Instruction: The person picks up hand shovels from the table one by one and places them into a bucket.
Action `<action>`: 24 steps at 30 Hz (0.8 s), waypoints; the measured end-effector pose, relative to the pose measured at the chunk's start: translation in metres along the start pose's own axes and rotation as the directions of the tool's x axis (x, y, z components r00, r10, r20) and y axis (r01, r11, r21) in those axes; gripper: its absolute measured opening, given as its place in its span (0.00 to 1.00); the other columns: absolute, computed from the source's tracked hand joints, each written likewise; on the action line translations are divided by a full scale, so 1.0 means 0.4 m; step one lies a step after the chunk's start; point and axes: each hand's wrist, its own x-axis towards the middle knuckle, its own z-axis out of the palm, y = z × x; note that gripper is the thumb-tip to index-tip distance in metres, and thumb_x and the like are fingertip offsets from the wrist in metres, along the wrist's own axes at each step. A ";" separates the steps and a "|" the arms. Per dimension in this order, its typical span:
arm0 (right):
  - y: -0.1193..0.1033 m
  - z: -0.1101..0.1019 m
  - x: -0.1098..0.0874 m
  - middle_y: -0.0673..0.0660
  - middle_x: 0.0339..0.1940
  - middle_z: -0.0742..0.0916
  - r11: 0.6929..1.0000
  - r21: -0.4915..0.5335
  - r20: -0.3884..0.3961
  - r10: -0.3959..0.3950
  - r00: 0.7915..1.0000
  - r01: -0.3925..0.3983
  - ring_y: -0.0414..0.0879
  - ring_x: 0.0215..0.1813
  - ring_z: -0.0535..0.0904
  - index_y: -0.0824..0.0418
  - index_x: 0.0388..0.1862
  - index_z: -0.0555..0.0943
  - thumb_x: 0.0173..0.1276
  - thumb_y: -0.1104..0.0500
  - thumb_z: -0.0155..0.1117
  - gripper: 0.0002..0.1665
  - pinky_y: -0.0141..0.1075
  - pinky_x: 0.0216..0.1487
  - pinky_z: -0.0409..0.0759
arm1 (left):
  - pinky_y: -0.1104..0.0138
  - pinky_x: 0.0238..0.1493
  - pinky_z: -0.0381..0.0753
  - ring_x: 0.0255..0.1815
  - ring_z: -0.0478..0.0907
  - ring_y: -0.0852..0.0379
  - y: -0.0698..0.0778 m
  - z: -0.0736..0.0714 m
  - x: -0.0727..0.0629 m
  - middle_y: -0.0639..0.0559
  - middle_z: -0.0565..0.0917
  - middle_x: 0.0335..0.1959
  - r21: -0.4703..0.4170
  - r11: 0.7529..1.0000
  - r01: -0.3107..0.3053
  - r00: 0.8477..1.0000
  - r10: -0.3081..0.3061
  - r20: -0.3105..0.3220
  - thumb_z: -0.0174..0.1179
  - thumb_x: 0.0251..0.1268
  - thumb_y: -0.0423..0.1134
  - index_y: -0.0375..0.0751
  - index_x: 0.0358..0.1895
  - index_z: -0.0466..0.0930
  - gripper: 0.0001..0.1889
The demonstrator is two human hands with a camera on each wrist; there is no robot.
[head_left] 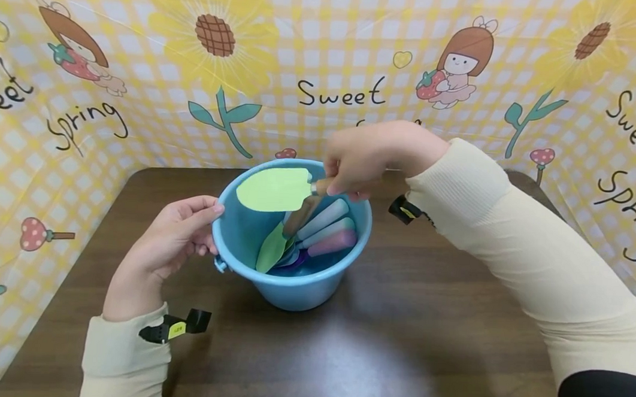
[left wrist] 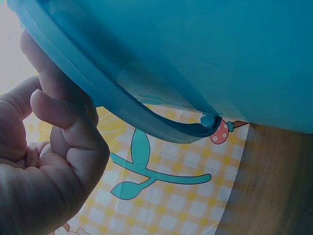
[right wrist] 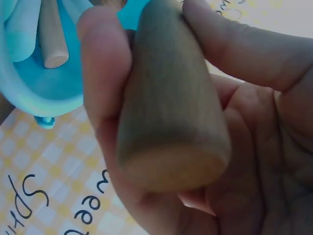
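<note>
A blue bucket (head_left: 297,293) stands on the table, and my left hand (head_left: 173,233) pinches its left rim between thumb and fingers. In the left wrist view those fingers (left wrist: 63,107) curl at the rim beside the bucket's handle (left wrist: 166,128). My right hand (head_left: 365,159) grips the wooden handle (right wrist: 171,107) of a small trowel with a light green blade (head_left: 275,189), held over the bucket's mouth. Inside the bucket lie another green-bladed trowel (head_left: 272,250) with a wooden handle and several tools with pastel handles, among them a pink one (head_left: 333,242).
The brown wooden table (head_left: 425,324) extends around the bucket. Behind and at both sides hangs a yellow checked cloth (head_left: 326,49) printed with flowers and words. Each sleeve carries a black wrist strap, the left one (head_left: 173,327) near the table's front.
</note>
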 end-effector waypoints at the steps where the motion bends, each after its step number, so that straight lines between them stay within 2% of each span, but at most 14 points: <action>1: -0.007 -0.002 0.004 0.51 0.17 0.81 1.000 -0.019 0.008 0.017 1.000 -0.017 0.41 0.20 0.71 0.58 0.20 0.78 0.76 0.47 0.56 0.25 0.31 0.24 0.64 | 0.76 0.22 0.78 0.19 0.83 0.61 0.000 0.000 0.000 0.55 0.85 0.24 0.002 1.000 0.002 1.000 -0.002 0.001 0.53 0.76 0.37 0.42 0.45 0.80 0.06; 7: -0.052 -0.013 0.029 0.50 0.13 0.78 0.994 -0.085 0.063 0.076 0.995 -0.071 0.40 0.16 0.66 0.55 0.12 0.70 0.75 0.46 0.57 0.30 0.31 0.20 0.61 | 0.76 0.22 0.78 0.19 0.83 0.61 0.000 0.000 0.000 0.55 0.85 0.23 0.006 1.000 0.008 1.000 -0.008 0.003 0.53 0.76 0.37 0.42 0.45 0.79 0.06; 10: -0.077 -0.016 0.041 0.50 0.14 0.76 0.988 -0.130 0.100 0.099 0.990 -0.085 0.40 0.16 0.67 0.55 0.14 0.68 0.75 0.46 0.57 0.29 0.31 0.20 0.61 | 0.76 0.21 0.78 0.19 0.83 0.61 0.001 0.000 0.001 0.55 0.85 0.23 -0.010 1.000 0.002 1.000 -0.001 0.003 0.53 0.76 0.36 0.41 0.45 0.79 0.06; 13: -0.102 -0.013 0.057 0.50 0.18 0.77 0.974 -0.206 0.123 0.118 0.985 -0.091 0.40 0.20 0.72 0.56 0.26 0.74 0.75 0.45 0.57 0.20 0.30 0.22 0.65 | 0.76 0.21 0.78 0.18 0.83 0.60 0.001 -0.001 0.002 0.54 0.85 0.23 -0.022 1.000 -0.005 1.000 0.005 0.000 0.53 0.76 0.35 0.41 0.45 0.79 0.06; 15: -0.116 -0.007 0.066 0.51 0.23 0.79 0.966 -0.238 0.123 0.130 0.984 -0.098 0.41 0.23 0.75 0.57 0.41 0.75 0.75 0.46 0.58 0.15 0.30 0.25 0.68 | 0.76 0.21 0.78 0.18 0.83 0.60 0.001 -0.001 0.002 0.54 0.85 0.23 -0.028 1.000 -0.008 1.000 0.008 0.003 0.52 0.76 0.35 0.40 0.45 0.79 0.06; 18: -0.130 0.005 0.075 0.53 0.35 0.81 0.963 -0.239 0.112 0.155 0.982 -0.125 0.42 0.28 0.78 0.57 0.57 0.70 0.75 0.48 0.58 0.20 0.30 0.29 0.73 | 0.76 0.21 0.78 0.19 0.84 0.60 0.000 -0.002 0.003 0.54 0.85 0.23 -0.025 1.000 -0.006 1.000 0.006 0.005 0.52 0.77 0.35 0.40 0.45 0.79 0.06; 21: -0.137 0.015 0.079 0.55 0.45 0.80 0.965 -0.215 0.086 0.174 0.981 -0.152 0.43 0.31 0.79 0.57 0.60 0.69 0.74 0.52 0.59 0.21 0.31 0.32 0.77 | 0.76 0.21 0.78 0.19 0.84 0.60 -0.001 0.000 0.004 0.54 0.85 0.24 -0.020 1.000 -0.003 1.000 0.004 0.005 0.52 0.76 0.35 0.41 0.45 0.79 0.06; 24: -0.142 0.022 0.078 0.55 0.49 0.80 0.958 -0.236 0.043 0.178 0.983 -0.163 0.45 0.32 0.81 0.56 0.59 0.70 0.73 0.54 0.59 0.19 0.32 0.34 0.79 | 0.76 0.21 0.78 0.19 0.84 0.60 0.000 0.001 0.004 0.54 0.85 0.23 -0.024 1.000 -0.001 1.000 0.001 0.004 0.52 0.77 0.35 0.41 0.45 0.79 0.06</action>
